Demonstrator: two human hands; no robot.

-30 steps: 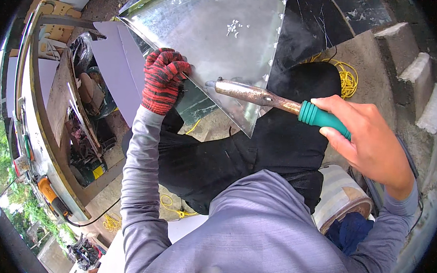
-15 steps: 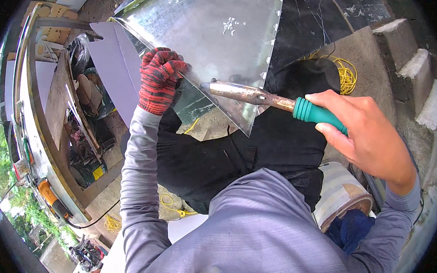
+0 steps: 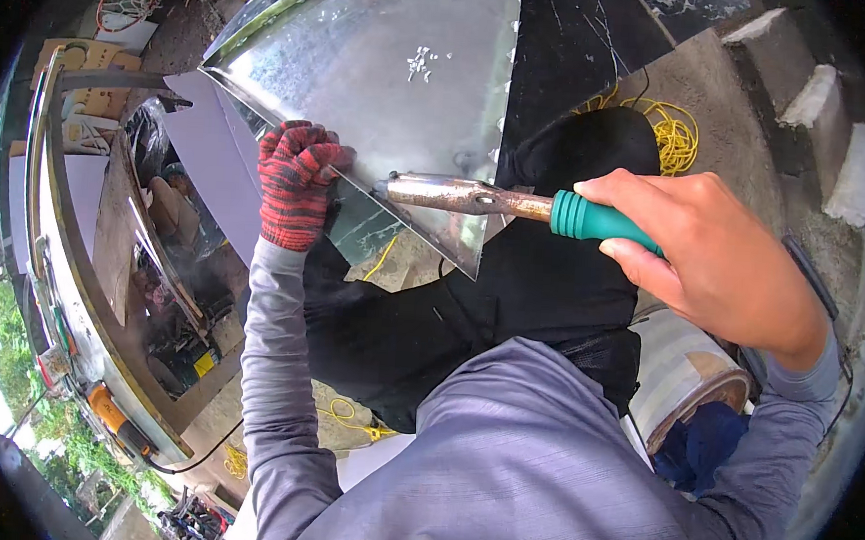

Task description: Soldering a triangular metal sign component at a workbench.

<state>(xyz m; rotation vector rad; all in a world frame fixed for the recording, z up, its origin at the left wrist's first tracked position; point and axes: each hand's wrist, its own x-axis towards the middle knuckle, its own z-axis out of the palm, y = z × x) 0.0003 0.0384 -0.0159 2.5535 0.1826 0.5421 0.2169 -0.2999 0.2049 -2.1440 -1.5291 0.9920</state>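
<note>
My right hand (image 3: 720, 258), bare, is closed around the green handle of a soldering iron (image 3: 437, 193). The iron's heavy, discoloured metal head points left, with its tip at the near-left edge of a grey sheet-metal piece (image 3: 385, 79). That piece tapers to a pointed corner above my lap. My left hand (image 3: 297, 185), in a red and black striped knit glove, is closed at the same edge, just left of the iron tip. Its fingers curl over the metal; anything else between them is hidden. Small silvery bits (image 3: 423, 64) lie on the sheet.
A dark panel (image 3: 564, 60) lies beyond the sheet. Yellow cord (image 3: 673, 141) is coiled on the ground at right, near concrete blocks (image 3: 809, 105). A drum-like container (image 3: 689, 375) holding dark blue cloth stands beside my right arm. An orange power tool (image 3: 116, 417) sits at left.
The sheet, iron and both hands appear slightly farther left and lower, as the whole view has shifted. Both holds are the same, and the iron tip stays by the edge.
</note>
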